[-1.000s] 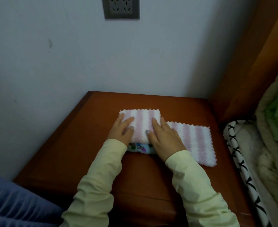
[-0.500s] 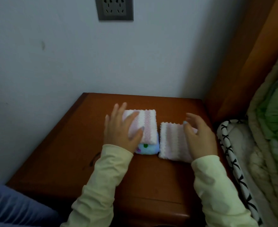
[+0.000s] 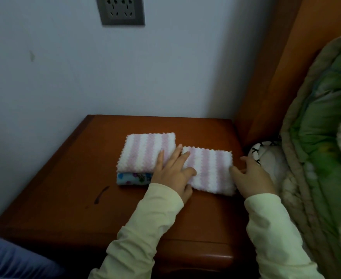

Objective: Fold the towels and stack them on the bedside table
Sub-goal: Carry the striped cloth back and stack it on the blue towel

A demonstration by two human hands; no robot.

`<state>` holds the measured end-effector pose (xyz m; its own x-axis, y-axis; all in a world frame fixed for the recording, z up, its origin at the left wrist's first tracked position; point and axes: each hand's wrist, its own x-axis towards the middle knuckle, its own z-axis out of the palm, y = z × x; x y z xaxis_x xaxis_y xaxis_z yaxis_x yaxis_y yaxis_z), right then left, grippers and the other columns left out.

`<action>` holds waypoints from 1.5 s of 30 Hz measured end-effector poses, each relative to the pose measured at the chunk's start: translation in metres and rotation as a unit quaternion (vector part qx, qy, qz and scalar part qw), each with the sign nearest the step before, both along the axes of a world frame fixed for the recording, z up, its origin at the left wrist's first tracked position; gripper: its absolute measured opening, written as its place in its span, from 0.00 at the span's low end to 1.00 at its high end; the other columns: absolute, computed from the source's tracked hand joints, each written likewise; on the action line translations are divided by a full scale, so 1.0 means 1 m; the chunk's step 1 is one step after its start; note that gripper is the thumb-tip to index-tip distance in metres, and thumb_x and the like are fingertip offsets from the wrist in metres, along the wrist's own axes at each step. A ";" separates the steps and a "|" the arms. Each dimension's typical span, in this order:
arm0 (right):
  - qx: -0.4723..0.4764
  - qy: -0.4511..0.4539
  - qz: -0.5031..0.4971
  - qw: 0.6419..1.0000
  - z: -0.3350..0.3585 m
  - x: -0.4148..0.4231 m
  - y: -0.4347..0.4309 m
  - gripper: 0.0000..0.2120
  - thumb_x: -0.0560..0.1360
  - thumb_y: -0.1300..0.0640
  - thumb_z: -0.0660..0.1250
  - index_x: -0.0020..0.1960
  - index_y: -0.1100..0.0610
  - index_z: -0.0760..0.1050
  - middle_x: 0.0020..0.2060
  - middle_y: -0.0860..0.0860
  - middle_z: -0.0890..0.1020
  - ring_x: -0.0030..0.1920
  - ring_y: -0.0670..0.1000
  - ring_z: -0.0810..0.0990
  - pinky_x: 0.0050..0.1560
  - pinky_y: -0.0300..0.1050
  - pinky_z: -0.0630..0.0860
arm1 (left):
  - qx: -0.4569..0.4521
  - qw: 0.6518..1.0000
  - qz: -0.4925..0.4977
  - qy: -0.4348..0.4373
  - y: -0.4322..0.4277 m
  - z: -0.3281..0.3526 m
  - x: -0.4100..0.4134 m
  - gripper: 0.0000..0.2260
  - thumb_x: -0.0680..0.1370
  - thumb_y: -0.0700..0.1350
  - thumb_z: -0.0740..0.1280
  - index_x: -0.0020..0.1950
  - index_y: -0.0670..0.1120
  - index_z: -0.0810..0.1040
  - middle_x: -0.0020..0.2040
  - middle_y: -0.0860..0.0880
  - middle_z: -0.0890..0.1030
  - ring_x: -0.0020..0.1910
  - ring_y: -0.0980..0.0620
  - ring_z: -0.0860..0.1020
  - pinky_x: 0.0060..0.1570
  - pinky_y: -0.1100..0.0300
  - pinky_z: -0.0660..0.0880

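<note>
On the brown bedside table (image 3: 69, 198) lies a folded pink-and-white striped towel (image 3: 145, 152), stacked on a folded blue patterned towel (image 3: 133, 178). To its right lies a second folded pink-and-white striped towel (image 3: 209, 172). My left hand (image 3: 173, 174) rests at this second towel's left edge, with fingers spread and reaching onto both towels. My right hand (image 3: 252, 178) touches the right edge of the second towel, fingers slightly curled. Both hands flank that towel; neither lifts it.
A grey wall socket (image 3: 123, 10) sits high on the white wall behind the table. A wooden headboard (image 3: 282, 77) and a green quilt (image 3: 326, 137) stand to the right. A black-and-white patterned cloth (image 3: 264, 152) lies beside the table's right edge. Blue fabric (image 3: 8, 258) shows at bottom left.
My left hand left the stacked towel and moved right to the second towel's left edge. That second towel, spread flat a second ago, is folded in half, and my right hand now sits at its right side.
</note>
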<state>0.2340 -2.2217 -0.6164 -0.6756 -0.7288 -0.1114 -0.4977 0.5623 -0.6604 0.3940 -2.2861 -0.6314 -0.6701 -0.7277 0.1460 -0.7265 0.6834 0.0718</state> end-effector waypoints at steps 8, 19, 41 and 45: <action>-0.022 -0.023 0.007 0.999 0.000 0.002 0.000 0.24 0.75 0.51 0.61 0.70 0.55 0.64 0.58 0.59 0.76 0.54 0.61 0.76 0.54 0.54 0.75 | -0.078 0.986 0.019 0.144 0.001 -0.002 -0.013 0.15 0.68 0.48 0.56 0.41 0.54 0.83 0.41 0.49 0.85 0.44 0.46 0.84 0.49 0.42 0.76; -0.296 -0.105 -0.052 0.948 0.010 0.008 -0.009 0.24 0.72 0.59 0.67 0.66 0.57 0.67 0.44 0.48 0.73 0.42 0.48 0.73 0.43 0.39 0.69 | 0.076 0.879 0.004 0.471 0.000 0.012 -0.023 0.13 0.72 0.40 0.61 0.52 0.42 0.81 0.57 0.44 0.80 0.58 0.54 0.76 0.55 0.76 0.66; -0.294 -0.210 0.148 0.921 -0.002 0.101 -0.056 0.23 0.73 0.62 0.66 0.65 0.47 0.67 0.55 0.44 0.74 0.52 0.45 0.77 0.52 0.57 0.79 | 0.236 0.648 0.188 0.699 -0.031 0.002 0.097 0.14 0.75 0.31 0.60 0.42 0.49 0.80 0.48 0.47 0.80 0.47 0.51 0.78 0.35 0.67 0.76; -0.302 -0.221 0.134 0.918 0.001 0.099 -0.056 0.24 0.73 0.64 0.66 0.65 0.47 0.68 0.56 0.45 0.75 0.52 0.49 0.77 0.50 0.58 0.80 | 0.236 0.688 0.174 0.664 -0.035 0.003 0.099 0.13 0.74 0.35 0.65 0.46 0.54 0.78 0.48 0.53 0.80 0.51 0.51 0.79 0.49 0.56 0.77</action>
